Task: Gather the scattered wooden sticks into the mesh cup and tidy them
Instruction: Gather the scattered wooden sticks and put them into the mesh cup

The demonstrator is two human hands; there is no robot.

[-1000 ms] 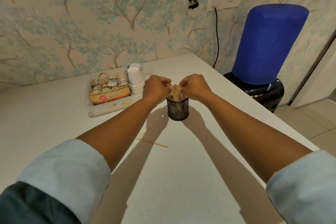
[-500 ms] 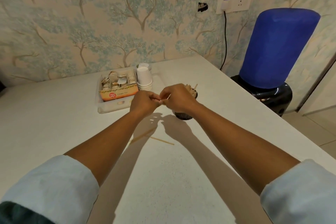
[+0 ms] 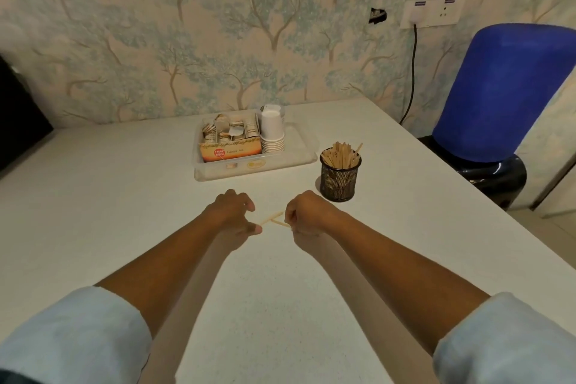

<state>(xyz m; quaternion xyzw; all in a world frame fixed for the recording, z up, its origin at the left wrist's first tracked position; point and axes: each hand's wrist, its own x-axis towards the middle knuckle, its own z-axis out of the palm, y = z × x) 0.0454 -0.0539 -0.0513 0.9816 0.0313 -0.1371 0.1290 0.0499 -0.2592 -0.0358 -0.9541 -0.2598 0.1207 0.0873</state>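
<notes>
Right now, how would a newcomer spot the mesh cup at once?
Start at the white table and find the clear tray by the wall. Just right of it stands the mesh cup: black wire, bristling with wooden sticks, unlike the white paper cups.

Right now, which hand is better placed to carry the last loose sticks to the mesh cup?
Right hand: it already touches the two loose sticks, and the mesh cup stands on its side. The left hand would cross over.

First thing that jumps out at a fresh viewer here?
Both hands, left hand and right hand, meet at centre over two loose sticks lying crossed on the white table. Behind and to the right stands the mesh cup, full of sticks; the blue water bottle fills the right edge.
</notes>
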